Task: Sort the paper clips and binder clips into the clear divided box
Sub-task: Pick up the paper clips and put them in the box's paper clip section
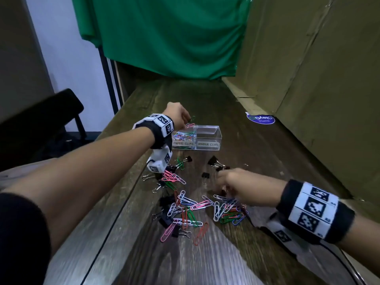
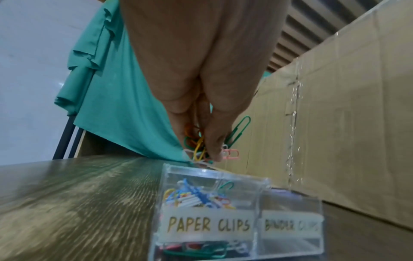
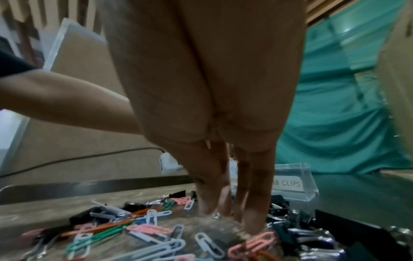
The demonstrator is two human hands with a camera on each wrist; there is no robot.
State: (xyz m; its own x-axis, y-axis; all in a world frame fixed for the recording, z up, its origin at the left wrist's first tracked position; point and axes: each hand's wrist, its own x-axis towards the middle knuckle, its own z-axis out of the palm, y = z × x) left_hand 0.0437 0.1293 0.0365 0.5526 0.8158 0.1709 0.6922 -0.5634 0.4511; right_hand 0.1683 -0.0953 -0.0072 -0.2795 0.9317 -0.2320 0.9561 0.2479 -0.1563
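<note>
The clear divided box point(image 1: 206, 138) is standing on the wooden table point(image 1: 257, 161), just beyond the scattered clips. Its two compartments are carrying handwritten labels. The left compartment, labelled PAPER CLIPS point(image 2: 209, 225), is holding a pile of coloured paper clips point(image 2: 196, 197). The right compartment, labelled BINDER CLIPS point(image 2: 291, 226), is showing no contents in the left wrist view.

The left hand point(image 1: 177, 116) is hovering directly above the left compartment, fingers pointing down. Its fingertips are pressed together, pinching a bunch of paper clips point(image 2: 198, 144); a green paper clip point(image 2: 240, 130) is sticking out to one side of the bunch, and a pink one point(image 2: 232, 154) is hanging at the fingertips.

The right hand point(image 1: 236, 184) is reaching down into the loose pile nearer the person, palm down. In the right wrist view its fingers point(image 3: 257, 203) are extending almost straight toward the table, close together, with the tips at or just above the surface among the clips. Whether those tips are gripping anything cannot be told; the hand is blurred in the head view.

Loose paper clips point(image 1: 185, 202) in white, pink, green, orange and blue are lying spread across the table between the two arms. Black binder clips point(image 1: 213, 161) are lying mixed among them, most near the box and beside the right hand
</note>
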